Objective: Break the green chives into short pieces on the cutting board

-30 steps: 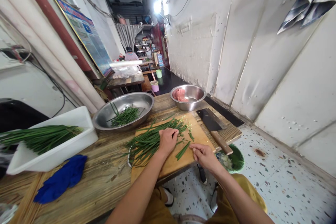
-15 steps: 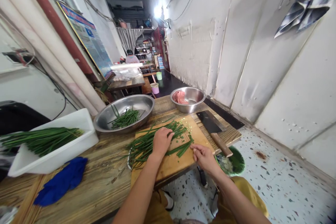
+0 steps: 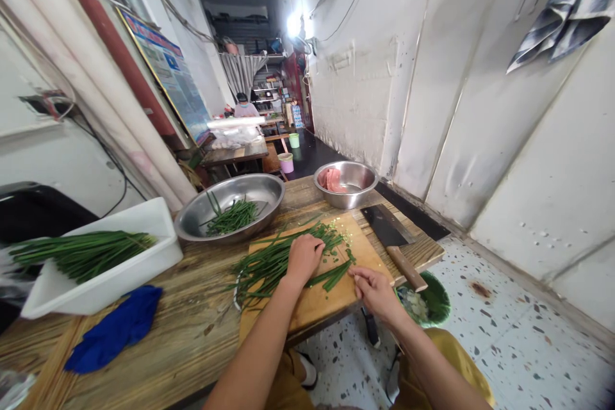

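Note:
A bundle of long green chives [image 3: 269, 262] lies across a wooden cutting board [image 3: 331, 298]. My left hand [image 3: 302, 257] presses down on the bundle with curled fingers, gripping the stalks. My right hand [image 3: 375, 289] rests at the board's right edge, fingers pinched by the ends of a few loose chive stalks [image 3: 331, 277]. A cleaver [image 3: 391, 237] with a wooden handle lies flat on the table just right of the board, untouched.
A large steel bowl [image 3: 192, 227] holds cut chives; a smaller steel bowl [image 3: 368, 176] holds pink meat. A white tray [image 3: 120, 275] with uncut chives and a blue cloth [image 3: 113, 328] sit left. A green bowl [image 3: 437, 298] stands below the table edge. A person works far back.
The loose stalks near my right hand have been pushed closer to the main bundle. My left hand shifted slightly on the chives; my right hand barely moved.

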Demonstrator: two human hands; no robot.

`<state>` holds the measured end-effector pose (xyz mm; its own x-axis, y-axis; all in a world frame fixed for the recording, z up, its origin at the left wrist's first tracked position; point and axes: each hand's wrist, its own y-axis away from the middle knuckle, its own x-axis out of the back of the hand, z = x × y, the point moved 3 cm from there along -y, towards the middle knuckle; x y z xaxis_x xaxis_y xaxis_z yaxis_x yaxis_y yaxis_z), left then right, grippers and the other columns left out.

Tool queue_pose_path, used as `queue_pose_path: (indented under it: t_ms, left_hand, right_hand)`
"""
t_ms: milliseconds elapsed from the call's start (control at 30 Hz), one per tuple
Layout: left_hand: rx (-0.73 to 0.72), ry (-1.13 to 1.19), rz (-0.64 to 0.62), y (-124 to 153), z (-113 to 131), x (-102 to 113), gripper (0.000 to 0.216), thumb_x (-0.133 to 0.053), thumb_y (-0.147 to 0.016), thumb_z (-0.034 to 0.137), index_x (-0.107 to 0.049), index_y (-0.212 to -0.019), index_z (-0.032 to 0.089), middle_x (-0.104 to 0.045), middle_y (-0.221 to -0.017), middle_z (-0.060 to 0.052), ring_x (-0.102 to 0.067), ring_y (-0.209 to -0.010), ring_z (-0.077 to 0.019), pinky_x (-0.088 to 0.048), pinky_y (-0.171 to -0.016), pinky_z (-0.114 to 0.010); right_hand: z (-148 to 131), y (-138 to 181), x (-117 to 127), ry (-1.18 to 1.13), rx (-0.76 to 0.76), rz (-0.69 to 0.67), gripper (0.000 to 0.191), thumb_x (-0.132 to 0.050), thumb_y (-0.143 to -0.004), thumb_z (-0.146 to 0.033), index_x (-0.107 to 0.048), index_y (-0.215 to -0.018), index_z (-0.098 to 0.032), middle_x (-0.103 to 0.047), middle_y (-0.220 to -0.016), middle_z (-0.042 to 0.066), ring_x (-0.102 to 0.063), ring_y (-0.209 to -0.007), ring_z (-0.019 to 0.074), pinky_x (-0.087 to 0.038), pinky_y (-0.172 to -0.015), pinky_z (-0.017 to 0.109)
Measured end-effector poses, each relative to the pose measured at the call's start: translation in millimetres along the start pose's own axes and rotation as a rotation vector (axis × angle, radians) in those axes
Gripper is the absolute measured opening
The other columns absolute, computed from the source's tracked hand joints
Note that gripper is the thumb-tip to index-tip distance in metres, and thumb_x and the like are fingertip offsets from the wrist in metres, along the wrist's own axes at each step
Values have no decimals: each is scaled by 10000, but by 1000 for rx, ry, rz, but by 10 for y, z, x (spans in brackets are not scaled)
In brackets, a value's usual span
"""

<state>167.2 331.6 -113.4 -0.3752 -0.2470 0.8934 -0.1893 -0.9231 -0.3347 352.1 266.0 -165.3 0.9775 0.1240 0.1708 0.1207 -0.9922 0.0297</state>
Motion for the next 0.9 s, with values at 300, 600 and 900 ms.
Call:
queue_pose_path:
  t_ms: [300,600,900]
  left_hand:
    - [-89,-163,34,81,102,-51,243,-439,-905,230,-676,-867,190,-617,-864,-71,-513,-881,-219,-359,-767,-336]
    - [-81,-254,-2,94,116,2,238,-453,-884,206,-664,-776,177,-615,-812,-93,-522,-848,-239,-359,-730,-356]
    - [6,15,167,77,0,12,211,-413,-913,227,-618,-928,181,-670,-899,-51,-574,-848,-189,-375,-798,-329]
  right_hand:
    - [32,-24,14,9,43,-26,384,-442,-803,-388,-647,-986,-120,-459,-478,-50,-345,-406,92,-272,-423,227]
    - [77,-41,11,10,26,-13,373,-444,-794,-381,-653,-968,-125,-458,-455,-53,-346,-383,88,-266,-406,217]
    - [100,-28,12,-4,58,-33,377,-449,-807,-352,-646,-1009,-101,-457,-463,-53,-357,-423,87,-276,-442,215]
